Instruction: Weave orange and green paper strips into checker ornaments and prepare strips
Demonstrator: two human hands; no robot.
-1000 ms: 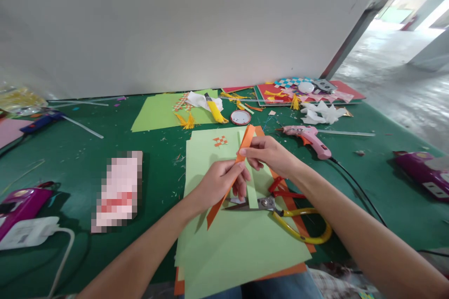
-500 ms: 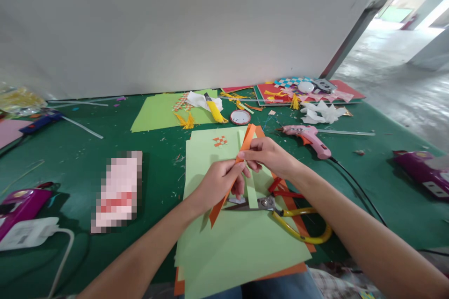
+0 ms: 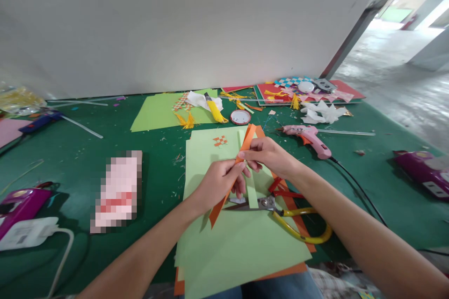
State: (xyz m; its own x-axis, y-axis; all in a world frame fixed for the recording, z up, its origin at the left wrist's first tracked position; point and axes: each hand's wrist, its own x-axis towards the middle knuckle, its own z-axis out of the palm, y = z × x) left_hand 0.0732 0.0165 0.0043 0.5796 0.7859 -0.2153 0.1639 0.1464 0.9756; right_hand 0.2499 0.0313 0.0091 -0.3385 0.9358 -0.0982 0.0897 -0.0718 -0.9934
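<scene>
An orange paper strip (image 3: 218,210) slants across the middle, held above light green paper sheets (image 3: 242,247). My left hand (image 3: 220,180) pinches it around its middle, and my right hand (image 3: 264,154) grips it just above, fingertips close together. Behind the fingers runs a pale green paper strip (image 3: 251,191), its lower end lying over the scissors (image 3: 268,203). Those scissors have yellow handles and lie on the sheets below my hands. Red-handled pliers or cutters (image 3: 280,191) are partly covered by my right forearm. Near the sheets' top sits a small orange and green checkered paper piece (image 3: 220,140).
A pink glue gun (image 3: 308,136) with a cable lies right of the sheets. Behind are a yellow utility knife (image 3: 215,110), a round lid (image 3: 240,117) and crumpled tissue (image 3: 322,113). Purple power strips (image 3: 423,173) stand at both sides. A wall (image 3: 175,28) closes off the back.
</scene>
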